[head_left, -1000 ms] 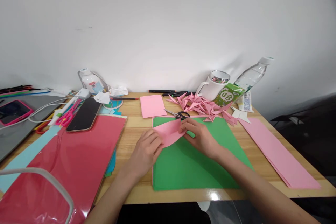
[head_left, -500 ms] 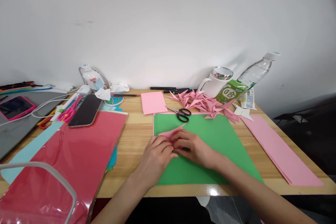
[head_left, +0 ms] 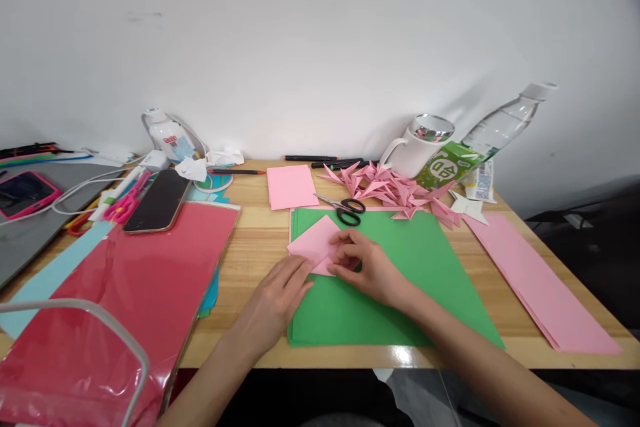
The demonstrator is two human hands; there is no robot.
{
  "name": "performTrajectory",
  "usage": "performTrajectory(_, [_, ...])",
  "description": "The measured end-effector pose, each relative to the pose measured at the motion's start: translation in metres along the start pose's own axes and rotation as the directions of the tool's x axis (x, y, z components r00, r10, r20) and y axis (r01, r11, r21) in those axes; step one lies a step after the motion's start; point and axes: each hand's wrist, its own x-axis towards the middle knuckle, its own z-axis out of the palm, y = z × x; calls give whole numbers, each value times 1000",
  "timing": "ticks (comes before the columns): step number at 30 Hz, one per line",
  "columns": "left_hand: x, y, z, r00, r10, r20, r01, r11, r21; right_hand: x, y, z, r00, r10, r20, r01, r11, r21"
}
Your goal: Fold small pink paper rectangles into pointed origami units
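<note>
A square of pink origami paper (head_left: 316, 238), creased and partly folded near its lower corner, lies tilted over the green sheets. At its lower left edge, my left hand (head_left: 283, 297) grips it, fingers over the top and thumb lower down. My right hand (head_left: 370, 267) has curled fingers pinching its right side, with the fingertips near the small fold. Just beyond the paper rest black-handled scissors (head_left: 350, 210), blades towards the left. Underneath is a stack of green paper (head_left: 405, 307). Part of the pink square is hidden by my fingers.
Folded pink paper pieces (head_left: 395, 190) are heaped before a white mug (head_left: 417, 147), a green carton (head_left: 445, 165) and a leaning bottle (head_left: 510, 120). Pink squares (head_left: 291, 187) lie behind, pink strips (head_left: 540, 287) right. Left are a red paper pack (head_left: 135, 287) and a phone (head_left: 159, 201).
The pink paper has gone from a narrow folded shape held up between both hands to an opened-out square lying lower. My left hand has shifted left, and the view has tilted slightly.
</note>
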Motion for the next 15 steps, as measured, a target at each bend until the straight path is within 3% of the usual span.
performTrajectory(4, [1, 3, -2, 994, 47, 95, -58, 992, 110, 3, 3, -1, 1000, 13, 3, -12, 998, -57])
performTrajectory(10, [-1, 14, -4, 967, 238, 91, -253, 938, 236, 11, 1, -4, 998, 28, 53, -22, 995, -97])
performTrajectory(15, [-7, 25, -1, 963, 198, 184, -240, 940, 244, 16, -1, -7, 997, 42, 69, -32, 989, -144])
